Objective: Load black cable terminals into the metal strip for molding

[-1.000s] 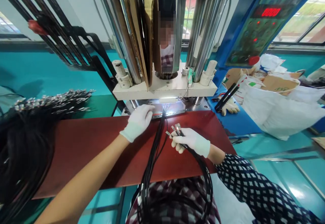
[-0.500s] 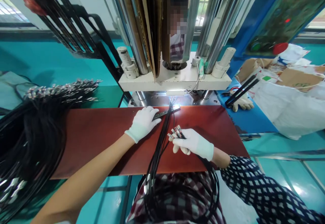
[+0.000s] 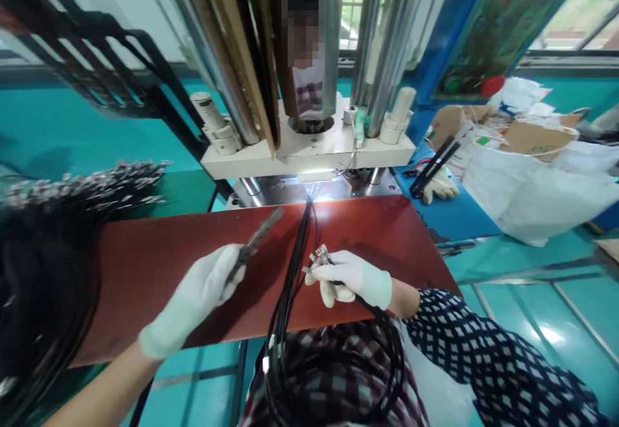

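Note:
My left hand [image 3: 206, 283], in a white glove, is closed around a dark narrow flat metal bar [image 3: 262, 230] that points up and away over the reddish-brown board [image 3: 149, 246]. My right hand [image 3: 352, 277], gloved too, grips the ends of several black cables [image 3: 293, 253]; their small metal end fittings [image 3: 319, 256] poke out past the fingers. From the lap the cables loop up and run between my hands, their far ends lying at the lit metal bed of the press [image 3: 309, 161]. The bar is apart from the cables.
A heap of black cables [image 3: 53, 246] with metal tips lies on the left. At right are a blue surface [image 3: 467, 217] with a glove [image 3: 441, 187], white sacks [image 3: 527, 188] and a control panel [image 3: 478, 53] with a red button. Steel columns rise behind the press plate.
My left hand has drawn back toward me and left, lifting the metal bar off the cables. My right hand keeps hold of the cable ends. The view has shifted slightly to the right.

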Demonstrator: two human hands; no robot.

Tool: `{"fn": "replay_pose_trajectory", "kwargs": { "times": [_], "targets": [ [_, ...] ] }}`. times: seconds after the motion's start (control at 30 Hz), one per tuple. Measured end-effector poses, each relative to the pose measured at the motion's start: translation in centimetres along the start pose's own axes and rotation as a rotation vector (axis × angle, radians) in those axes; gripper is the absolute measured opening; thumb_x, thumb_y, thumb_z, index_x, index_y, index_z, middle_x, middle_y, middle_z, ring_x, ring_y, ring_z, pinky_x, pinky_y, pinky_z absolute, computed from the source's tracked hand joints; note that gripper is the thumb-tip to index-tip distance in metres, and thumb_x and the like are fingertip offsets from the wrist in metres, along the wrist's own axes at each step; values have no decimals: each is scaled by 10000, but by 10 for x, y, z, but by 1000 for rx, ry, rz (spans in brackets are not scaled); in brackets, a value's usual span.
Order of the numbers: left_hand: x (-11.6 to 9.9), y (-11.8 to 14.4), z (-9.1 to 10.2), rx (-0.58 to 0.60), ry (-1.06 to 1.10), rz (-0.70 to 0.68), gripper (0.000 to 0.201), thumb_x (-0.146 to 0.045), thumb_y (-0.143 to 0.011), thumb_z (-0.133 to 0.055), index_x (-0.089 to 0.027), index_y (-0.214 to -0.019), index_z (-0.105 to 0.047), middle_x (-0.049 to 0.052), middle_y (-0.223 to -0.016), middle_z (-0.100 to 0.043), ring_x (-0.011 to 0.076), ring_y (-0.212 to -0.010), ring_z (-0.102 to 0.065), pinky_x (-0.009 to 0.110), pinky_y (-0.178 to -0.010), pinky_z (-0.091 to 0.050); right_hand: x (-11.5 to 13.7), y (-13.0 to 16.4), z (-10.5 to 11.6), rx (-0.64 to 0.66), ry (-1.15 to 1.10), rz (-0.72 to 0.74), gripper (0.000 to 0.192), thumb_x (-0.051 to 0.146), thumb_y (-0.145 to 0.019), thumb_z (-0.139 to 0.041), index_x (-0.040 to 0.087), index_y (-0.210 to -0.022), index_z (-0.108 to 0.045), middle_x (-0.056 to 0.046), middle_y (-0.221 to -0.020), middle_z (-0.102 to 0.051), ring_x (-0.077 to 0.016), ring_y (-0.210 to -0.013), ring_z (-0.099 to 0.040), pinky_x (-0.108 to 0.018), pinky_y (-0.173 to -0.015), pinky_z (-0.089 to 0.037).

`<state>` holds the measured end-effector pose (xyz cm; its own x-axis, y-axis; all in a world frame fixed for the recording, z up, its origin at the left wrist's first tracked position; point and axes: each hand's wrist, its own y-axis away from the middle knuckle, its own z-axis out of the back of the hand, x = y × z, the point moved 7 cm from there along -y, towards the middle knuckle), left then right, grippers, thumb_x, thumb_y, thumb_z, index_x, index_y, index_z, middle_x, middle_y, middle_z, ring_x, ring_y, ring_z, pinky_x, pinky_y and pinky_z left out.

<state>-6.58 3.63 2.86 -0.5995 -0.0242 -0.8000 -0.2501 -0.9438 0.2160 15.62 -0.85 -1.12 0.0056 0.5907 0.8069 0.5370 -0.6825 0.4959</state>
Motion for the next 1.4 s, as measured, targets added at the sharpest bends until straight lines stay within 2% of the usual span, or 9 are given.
{"fn": "replay_pose_trajectory", "kwargs": {
  "times": [0.13, 0.2, 0.3, 0.53, 0.77, 0.93, 1.03, 1.2, 1.4],
  "targets": [
    [-31, -31, -53, 355, 590, 5, 497, -583, -981, -342, -140, -1029, -562, -35, -601, -420, 70, -425, -330, 216, -414, -260, 6, -9, -8, 7, 7, 46, 598, 561, -795, -617, 34, -1076, -595, -10, -555, -558, -13, -369, -298, -158, -380, -180],
    [-40, -47, -73, 493, 747, 9, 460, -583, -967, -405, -146, -1019, -540, -47, -617, -406, 47, -398, -289, 195, -370, -229, 8, -10, -6, -11, 16, 51, 669, 604, -783, -620, 27, -1119, -587, -7, -554, -553, -11, -365, -280, -159, -373, -175],
    [-44, -60, -89, 585, 842, 4, 361, -532, -946, -511, -172, -964, -495, -56, -656, -404, 19, -394, -258, 156, -343, -205, 9, -7, 2, -76, 41, 47, 668, 597, -800, -605, 23, -1141, -584, -10, -560, -554, -10, -364, -279, -160, -374, -173],
    [-40, -66, -95, 596, 880, 10, 372, -522, -945, -515, -150, -931, -525, -36, -642, -446, 28, -382, -330, 153, -327, -242, 18, -5, 5, -141, 114, 53, 567, 521, -853, -551, 23, -1119, -599, -24, -582, -566, -15, -378, -318, -157, -380, -196],
    [-33, -67, -93, 615, 910, 72, 392, -528, -924, -562, -159, -1056, -567, -91, -551, -318, 22, -338, -225, 140, -296, -211, 19, -5, 5, -128, 134, 59, 530, 497, -886, -532, 27, -1123, -601, -32, -605, -580, -18, -383, -335, -149, -384, -221],
    [-26, -72, -93, 607, 951, 101, 545, -624, -945, -426, -135, -1143, -563, -56, -588, -409, 53, -351, -320, 180, -310, -258, 20, -5, 4, -131, 136, 60, 500, 477, -900, -524, 31, -1110, -610, -31, -603, -577, -11, -383, -333, -140, -381, -221],
    [-25, -76, -91, 566, 937, 53, 494, -556, -960, -440, -122, -1158, -571, -19, -646, -487, 76, -411, -434, 205, -383, -335, 20, -5, 4, -136, 146, 57, 485, 465, -907, -519, 32, -1105, -612, -35, -611, -579, -11, -390, -339, -135, -386, -224],
    [-32, -75, -89, 594, 911, 15, 346, -454, -927, -569, -112, -976, -576, 14, -736, -544, 113, -533, -573, 242, -521, -444, 21, -6, 5, -133, 157, 64, 467, 448, -912, -510, 33, -1101, -607, -37, -620, -578, -15, -396, -348, -136, -391, -235],
    [-44, -68, -85, 596, 830, -61, 375, -519, -948, -509, -146, -911, -525, -16, -659, -514, 89, -404, -485, 221, -400, -357, 21, -5, 5, -132, 169, 76, 481, 464, -907, -514, 37, -1108, -610, -38, -627, -582, -14, -402, -357, -131, -399, -243]
  ]
}}
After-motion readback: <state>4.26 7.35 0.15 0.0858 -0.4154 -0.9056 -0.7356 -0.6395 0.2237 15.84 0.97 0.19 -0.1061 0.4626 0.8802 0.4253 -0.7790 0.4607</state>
